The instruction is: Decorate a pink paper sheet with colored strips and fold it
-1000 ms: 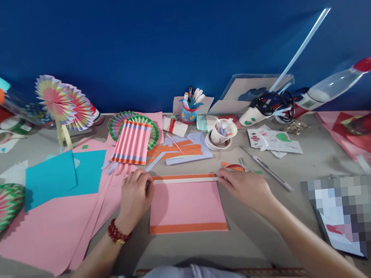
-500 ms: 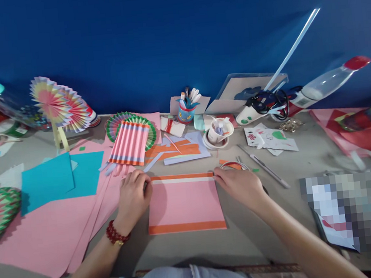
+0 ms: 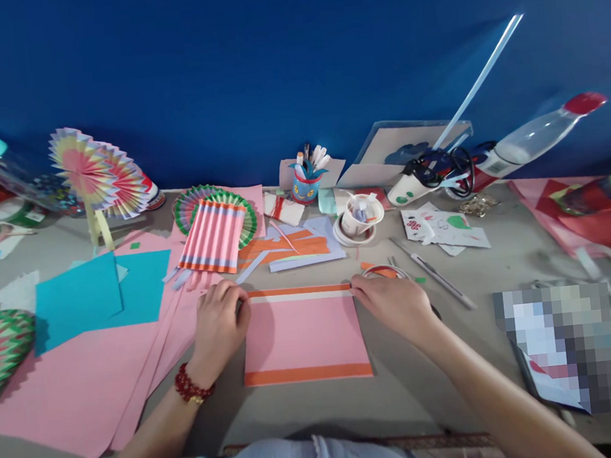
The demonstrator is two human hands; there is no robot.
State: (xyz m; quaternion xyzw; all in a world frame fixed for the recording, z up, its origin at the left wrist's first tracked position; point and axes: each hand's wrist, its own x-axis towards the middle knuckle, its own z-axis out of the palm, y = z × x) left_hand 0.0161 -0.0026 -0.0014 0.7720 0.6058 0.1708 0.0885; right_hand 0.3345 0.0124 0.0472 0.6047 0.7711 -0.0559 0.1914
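A pink sheet of paper (image 3: pixel 302 334) lies flat on the table in front of me. Orange bands run along its near and far edges, with a white strip just inside the far one. At the sheet's far left corner my left hand (image 3: pixel 222 320) is closed, thumb and fingers on the edge; a red bead bracelet (image 3: pixel 191 385) circles that wrist. My right hand (image 3: pixel 396 303) pinches the far right corner. The fingertips partly hide both corners. A roll of tape (image 3: pixel 388 270) lies just beyond my right hand.
Blue sheets (image 3: pixel 82 297) overlap large pink sheets (image 3: pixel 73 395) on the left. A pleated pink paper (image 3: pixel 214 236) rests on green-edged paper fans. Behind stand a pencil cup (image 3: pixel 306 186) and a paper cup (image 3: pixel 361 216) of scraps. A craft knife (image 3: pixel 443 282) lies right, near a phone-like device (image 3: pixel 552 385).
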